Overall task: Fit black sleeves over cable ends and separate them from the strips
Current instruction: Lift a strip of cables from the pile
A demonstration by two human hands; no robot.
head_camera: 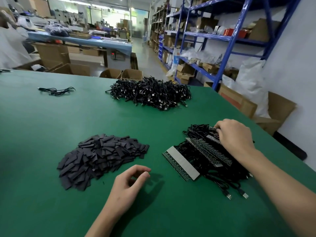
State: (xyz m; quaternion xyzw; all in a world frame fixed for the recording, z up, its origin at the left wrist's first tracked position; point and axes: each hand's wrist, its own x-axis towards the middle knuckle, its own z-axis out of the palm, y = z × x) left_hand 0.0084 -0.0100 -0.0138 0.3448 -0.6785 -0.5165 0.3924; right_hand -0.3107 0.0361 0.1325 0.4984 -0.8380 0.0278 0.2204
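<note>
Left hand (pixel 131 182): nearest the viewer, low over the bench (pixel 42 120), fingers loosely curled, thumb and forefinger apart, holding nothing.

USB plugs (pixel 229 196): two silver-tipped ends lie on the bench to the right of the left hand, at the near edge of a tangle of black cables.

Strips (pixel 182 164): a grey-backed strip lies flat just right of centre, cables running off its far side. More strips are stacked aslant behind it, overlapping one another.

Right hand (pixel 234 134): rests on the far end of the stacked strips, back of the hand up, fingers bent down onto the top strip. The hand hides the contact, so I cannot tell whether it pinches anything.

Sleeves (pixel 102 156): a loose heap of flat black pieces left of the strips, just beyond the left hand, apart from both hands.

Cable pile (pixel 150 93): a large black heap further back, near the far edge of the bench.

Loose cable (pixel 56 90): lies alone at the far left.

Boxes (pixel 131 74): open cartons stand past the bench edge.

Shelving (pixel 230 40): blue racks along the right wall.
</note>
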